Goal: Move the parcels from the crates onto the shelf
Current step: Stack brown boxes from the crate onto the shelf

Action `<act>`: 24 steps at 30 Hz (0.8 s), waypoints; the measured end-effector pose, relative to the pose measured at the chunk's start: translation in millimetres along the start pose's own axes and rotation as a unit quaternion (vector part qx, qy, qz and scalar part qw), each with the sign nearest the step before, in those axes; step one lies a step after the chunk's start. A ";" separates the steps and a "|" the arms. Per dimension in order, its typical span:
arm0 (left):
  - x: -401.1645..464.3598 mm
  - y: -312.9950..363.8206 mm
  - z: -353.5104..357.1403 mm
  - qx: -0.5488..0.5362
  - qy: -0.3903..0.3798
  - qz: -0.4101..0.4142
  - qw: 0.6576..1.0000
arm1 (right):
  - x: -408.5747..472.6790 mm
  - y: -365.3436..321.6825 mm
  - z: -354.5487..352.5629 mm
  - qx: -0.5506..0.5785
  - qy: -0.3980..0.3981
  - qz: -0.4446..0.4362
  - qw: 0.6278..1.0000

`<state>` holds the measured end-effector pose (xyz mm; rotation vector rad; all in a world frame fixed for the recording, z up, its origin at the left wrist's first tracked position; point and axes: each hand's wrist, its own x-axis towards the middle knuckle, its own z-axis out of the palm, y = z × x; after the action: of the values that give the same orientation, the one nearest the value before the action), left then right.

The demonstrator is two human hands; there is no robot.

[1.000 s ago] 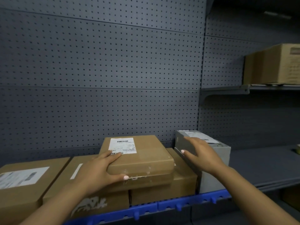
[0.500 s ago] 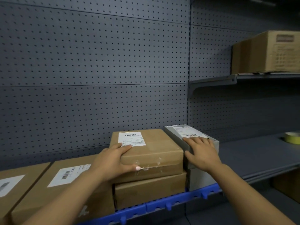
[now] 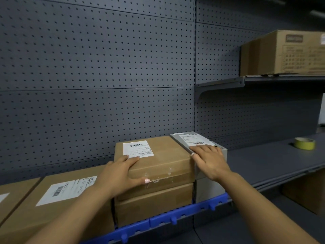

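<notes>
On shelf (image 3: 274, 162), brown parcel (image 3: 163, 155) sits atop another brown box (image 3: 153, 203). L hand (image 3: 117, 173) grips its near-left corner, fingers on top, thumb on front face. R hand (image 3: 209, 159) lies flat on grey parcel (image 3: 209, 189) touching the stack's right side, fingers straight, thumb at the seam w/ brown parcel.
</notes>
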<state>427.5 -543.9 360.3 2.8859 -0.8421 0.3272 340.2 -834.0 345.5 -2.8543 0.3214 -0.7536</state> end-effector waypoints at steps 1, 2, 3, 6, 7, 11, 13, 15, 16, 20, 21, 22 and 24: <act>-0.1 -0.7 0.6 0.000 0.001 0.001 1.000 | 0.5 0.1 -0.5 -0.001 0.001 0.000 1.000; 0.0 -1.7 1.5 0.001 0.002 0.001 1.000 | 0.6 0.3 -0.8 -0.002 0.002 0.000 1.000; -0.1 -2.4 2.7 0.003 0.004 0.000 1.000 | 0.1 0.2 -1.2 -0.004 0.002 -0.002 1.000; 0.2 -3.6 6.2 0.016 0.008 -0.003 1.000 | -1.4 1.0 -0.5 -0.012 -0.009 -0.006 1.000; 0.1 -4.0 7.0 0.022 0.008 -0.005 1.000 | -1.7 0.7 -0.5 -0.014 -0.010 -0.007 1.000; 0.8 -6.4 6.4 0.023 0.016 0.004 1.000 | -2.7 -0.8 -3.2 -0.017 -0.002 -0.006 1.000; 1.2 -6.7 6.2 0.015 0.018 0.008 1.000 | -3.4 -0.7 -4.5 -0.017 -0.002 -0.006 1.000; 1.4 -6.6 6.2 0.006 0.013 0.009 1.000 | -3.8 -0.4 -4.6 -0.020 -0.009 -0.008 1.000; 1.3 -6.4 6.0 0.001 0.011 0.010 1.000 | -3.9 -0.5 -4.4 -0.021 -0.012 -0.008 1.000; 2.3 -5.9 3.0 0.002 0.014 0.017 1.000 | -3.8 -0.5 -4.7 -0.019 -0.020 -0.004 1.000; 2.7 -6.1 2.5 0.006 0.014 0.021 1.000 | -3.4 -0.6 -5.6 -0.019 -0.028 -0.003 0.999; 2.9 -6.9 2.1 0.008 0.011 0.022 1.000 | -2.5 -0.7 -6.7 -0.021 -0.038 -0.003 0.999; 3.4 -8.6 2.4 0.010 0.011 0.025 1.000 | -0.9 -1.3 -9.8 -0.032 -0.054 -0.006 0.998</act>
<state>435.3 -538.9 358.3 2.8785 -0.9124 0.3742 334.7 -833.6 353.8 -2.9451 0.3197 -0.5998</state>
